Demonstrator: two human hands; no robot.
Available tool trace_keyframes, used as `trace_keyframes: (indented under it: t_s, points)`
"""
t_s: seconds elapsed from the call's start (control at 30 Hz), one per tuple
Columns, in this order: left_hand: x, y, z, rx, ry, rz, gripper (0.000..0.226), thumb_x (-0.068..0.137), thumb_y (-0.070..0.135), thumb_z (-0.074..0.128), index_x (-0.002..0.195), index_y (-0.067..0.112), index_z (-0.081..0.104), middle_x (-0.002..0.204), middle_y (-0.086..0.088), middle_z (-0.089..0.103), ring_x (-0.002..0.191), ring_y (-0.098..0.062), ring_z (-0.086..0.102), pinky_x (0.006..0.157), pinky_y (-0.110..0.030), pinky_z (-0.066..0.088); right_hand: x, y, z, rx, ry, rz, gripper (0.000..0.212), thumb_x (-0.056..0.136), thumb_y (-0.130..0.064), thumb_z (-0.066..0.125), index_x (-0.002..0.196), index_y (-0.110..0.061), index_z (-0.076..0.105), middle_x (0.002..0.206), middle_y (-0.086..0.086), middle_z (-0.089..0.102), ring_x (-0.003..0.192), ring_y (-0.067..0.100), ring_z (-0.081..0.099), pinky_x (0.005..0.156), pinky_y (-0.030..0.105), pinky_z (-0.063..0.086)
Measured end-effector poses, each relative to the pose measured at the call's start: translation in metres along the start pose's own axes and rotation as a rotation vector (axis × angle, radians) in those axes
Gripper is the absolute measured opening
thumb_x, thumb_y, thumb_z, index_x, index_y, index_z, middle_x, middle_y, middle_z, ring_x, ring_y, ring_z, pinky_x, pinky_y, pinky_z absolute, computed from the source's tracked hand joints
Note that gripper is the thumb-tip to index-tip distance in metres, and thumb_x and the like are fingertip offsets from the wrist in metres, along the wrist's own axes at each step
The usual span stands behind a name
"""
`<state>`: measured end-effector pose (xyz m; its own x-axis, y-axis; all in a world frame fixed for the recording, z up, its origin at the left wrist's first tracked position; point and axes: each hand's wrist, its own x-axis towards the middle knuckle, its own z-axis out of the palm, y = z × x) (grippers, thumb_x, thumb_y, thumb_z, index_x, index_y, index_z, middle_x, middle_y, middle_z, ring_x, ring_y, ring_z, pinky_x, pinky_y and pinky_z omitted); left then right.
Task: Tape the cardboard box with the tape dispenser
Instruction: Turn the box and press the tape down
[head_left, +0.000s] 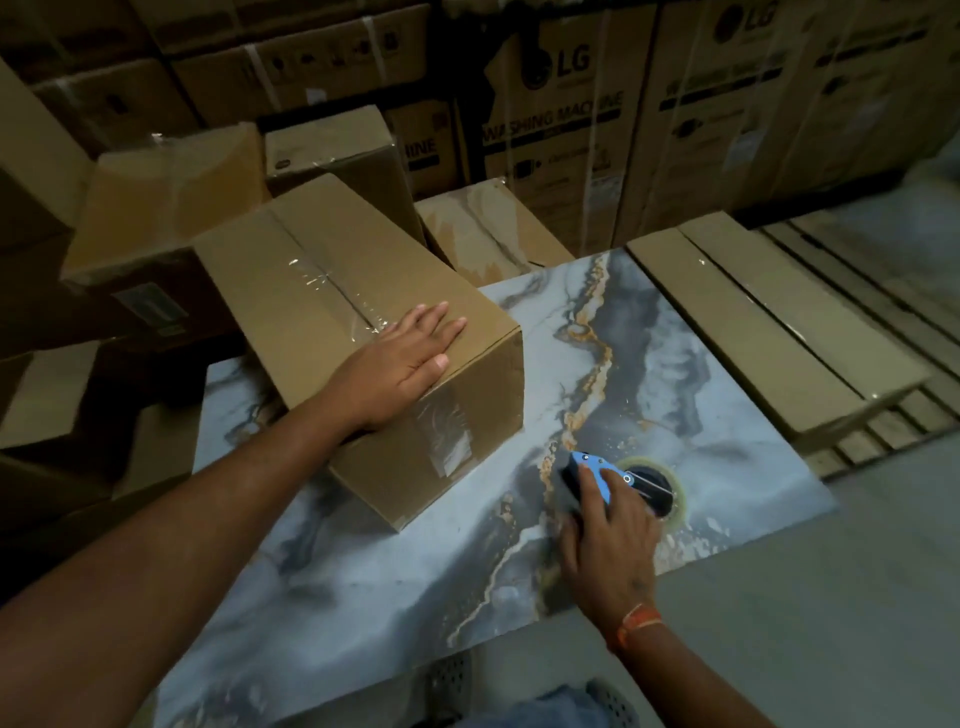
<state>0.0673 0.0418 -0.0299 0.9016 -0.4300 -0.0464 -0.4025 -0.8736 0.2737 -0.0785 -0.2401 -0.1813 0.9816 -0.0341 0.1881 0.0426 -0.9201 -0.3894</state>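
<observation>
On the marbled worktop (649, 322), the cardboard box (363, 322) is sitting toward the far left corner, its long top seam already carrying a strip of clear tape that is running down over the near end face. The person's left hand (410, 358) is lying flat on the box top at the near end, fingers (441, 322) spread wide and pressing, gripping nothing; the fingertips are resting just beside the wrinkled end of the tape strip. To the right of the box and well apart from it, the right hand (608, 530) is closing over the blue tape dispenser (618, 480), which is lying on the worktop with its roll pointing away from the box. The fingers of that hand are curling narrowly over the handle, though whether they are gripping it firmly or only settling on it is hard to tell from this angle.

Judging by this, the step in hand is taking hold of the dispenser while the box is being steadied, with one seam seemingly sealed. The next move is probably calling for lifting the dispenser across to the box, setting its tape end on a side face near the left hand, and pulling along the seam while the left hand is keeping the flaps down.
</observation>
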Motion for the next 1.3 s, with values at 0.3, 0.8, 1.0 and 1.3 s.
trace_keyframes:
  t_s: [0.3,0.8,1.0,1.3]
  points:
    - [0.003,-0.006,0.002,-0.021,0.042,0.038,0.062,0.102,0.051,0.019,0.162,0.037,0.015,0.173,0.006,0.008,0.159,-0.017,0.003,0.127,-0.048,0.016,0.018,-0.212,0.037,0.888,0.108,0.102,0.069,0.101,-0.055,0.025,0.156,-0.031,-0.009,0.167,-0.008,-0.014,0.154,0.009,-0.007,0.123,0.034,0.007]
    - [0.002,-0.005,0.003,-0.011,0.058,0.047,0.054,0.11,0.044,0.024,0.162,0.038,0.014,0.173,0.006,0.006,0.159,-0.017,0.002,0.124,-0.046,0.013,0.016,-0.194,0.113,1.282,-0.195,0.625,0.069,0.103,-0.05,0.026,0.156,-0.021,-0.007,0.165,-0.008,-0.013,0.151,0.003,-0.009,0.125,0.028,-0.002]
    - [0.002,-0.006,0.005,-0.005,0.064,0.051,0.055,0.108,0.048,0.021,0.162,0.039,0.012,0.173,0.007,0.006,0.159,-0.017,0.003,0.123,-0.042,0.011,0.039,-0.214,0.085,1.2,0.039,0.491,0.085,0.09,-0.076,0.021,0.156,-0.031,-0.009,0.163,-0.02,-0.017,0.15,-0.005,-0.012,0.122,0.021,-0.002]
    - [0.001,-0.005,0.003,-0.03,0.053,0.044,0.059,0.103,0.052,0.017,0.162,0.041,0.012,0.173,0.007,0.006,0.159,-0.017,0.002,0.126,-0.046,0.013,0.029,-0.206,0.082,1.243,-0.085,0.621,0.081,0.093,-0.064,0.022,0.156,-0.023,-0.008,0.165,-0.01,-0.013,0.147,-0.003,-0.01,0.123,0.025,-0.002]
